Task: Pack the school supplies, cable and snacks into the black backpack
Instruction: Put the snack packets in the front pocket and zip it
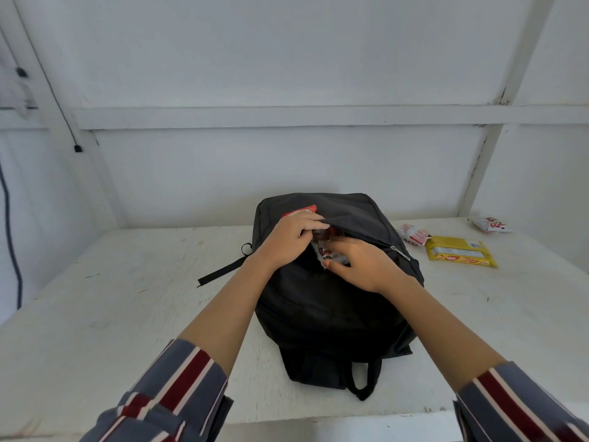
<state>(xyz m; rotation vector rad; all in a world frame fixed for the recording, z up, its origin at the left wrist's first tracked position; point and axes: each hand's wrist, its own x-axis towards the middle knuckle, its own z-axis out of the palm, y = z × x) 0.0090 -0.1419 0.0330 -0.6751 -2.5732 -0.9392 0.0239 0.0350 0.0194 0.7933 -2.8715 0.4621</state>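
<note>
The black backpack [334, 314] lies flat in the middle of the white table [127, 298], its front pocket unzipped. My left hand [288, 239] grips the pocket's upper flap and lifts it. My right hand [363, 266] holds a white-and-red snack packet [322, 250] at the pocket's mouth, partly inside. A red packet [299, 211] sticks out just above my left hand. To the right of the bag lie a yellow biscuit pack [460, 252] and two more white-and-red snack packets [414, 234] [490, 224].
The white wall stands close behind the bag. A black strap [223, 271] trails from the bag's left side and a carry loop [363, 381] hangs toward the table's front edge. A dark cable [11, 237] hangs at the far left.
</note>
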